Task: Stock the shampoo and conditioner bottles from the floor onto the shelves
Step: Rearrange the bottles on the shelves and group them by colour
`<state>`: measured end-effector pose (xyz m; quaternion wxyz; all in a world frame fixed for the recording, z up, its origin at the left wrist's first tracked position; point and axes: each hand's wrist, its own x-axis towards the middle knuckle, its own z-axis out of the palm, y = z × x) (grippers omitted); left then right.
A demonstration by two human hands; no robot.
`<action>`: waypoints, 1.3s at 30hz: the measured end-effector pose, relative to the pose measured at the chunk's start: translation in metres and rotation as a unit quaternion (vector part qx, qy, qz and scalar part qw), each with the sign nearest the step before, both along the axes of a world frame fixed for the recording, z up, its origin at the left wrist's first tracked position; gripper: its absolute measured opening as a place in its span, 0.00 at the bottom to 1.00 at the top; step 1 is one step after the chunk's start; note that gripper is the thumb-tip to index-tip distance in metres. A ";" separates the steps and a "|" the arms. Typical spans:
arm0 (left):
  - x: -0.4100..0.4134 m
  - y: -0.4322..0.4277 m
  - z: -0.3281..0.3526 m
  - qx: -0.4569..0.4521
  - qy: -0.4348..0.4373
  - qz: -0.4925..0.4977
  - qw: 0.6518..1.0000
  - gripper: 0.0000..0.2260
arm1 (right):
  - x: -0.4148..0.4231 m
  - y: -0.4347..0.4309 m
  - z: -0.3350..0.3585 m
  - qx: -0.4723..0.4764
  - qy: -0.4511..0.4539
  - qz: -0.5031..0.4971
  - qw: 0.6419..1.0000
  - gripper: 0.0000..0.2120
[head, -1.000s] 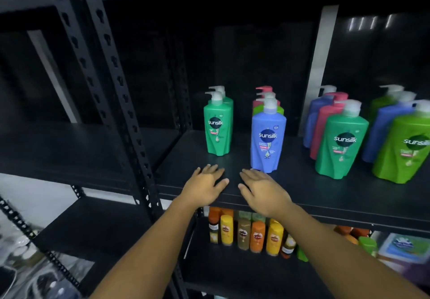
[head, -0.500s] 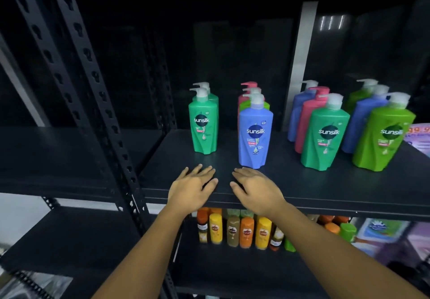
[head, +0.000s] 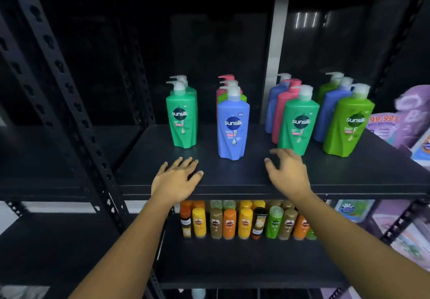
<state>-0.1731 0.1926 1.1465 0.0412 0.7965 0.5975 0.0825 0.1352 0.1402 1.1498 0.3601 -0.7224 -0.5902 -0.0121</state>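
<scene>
Pump bottles stand in rows on the black upper shelf [head: 232, 180]. A teal-green bottle [head: 182, 121] leads the left row and a blue bottle [head: 233, 128] leads the row beside it. Further right, a green bottle [head: 299, 124] and a lime-green bottle [head: 347, 126] front two more rows. My left hand [head: 174, 181] lies flat on the shelf's front edge with fingers spread, holding nothing. My right hand [head: 287, 170] hovers over the shelf just in front of the green bottle, fingers loosely spread and empty.
Small orange, yellow, brown and green bottles [head: 244, 223] line the lower shelf [head: 244, 261]. A perforated black upright [head: 76, 121] stands to the left, with dark bare shelves beyond it. Purple and blue packets [head: 407, 121] sit at the right edge.
My right hand has swung right, away from my left hand, to the spot in front of the green bottle. My left hand stays on the shelf edge. The view has come closer to the shelf.
</scene>
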 end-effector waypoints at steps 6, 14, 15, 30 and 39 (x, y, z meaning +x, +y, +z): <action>0.000 0.000 0.000 0.000 0.008 0.001 1.000 0.27 | 0.023 0.019 0.016 0.100 0.224 -0.099 0.964 0.27; 0.000 -0.001 0.002 -0.003 0.015 -0.001 1.000 0.27 | 0.061 0.057 0.012 0.061 0.355 -0.050 0.932 0.42; 0.000 -0.001 0.003 -0.004 0.016 -0.001 1.000 0.27 | 0.065 0.058 0.011 0.056 0.345 -0.048 0.936 0.41; -0.001 -0.001 -0.001 0.008 -0.020 -0.002 1.000 0.27 | -0.019 -0.010 0.015 -0.003 0.289 0.150 0.945 0.36; -0.016 0.002 0.013 -0.090 -0.390 0.048 0.915 0.15 | -0.099 0.023 0.017 -0.038 0.182 0.204 0.961 0.35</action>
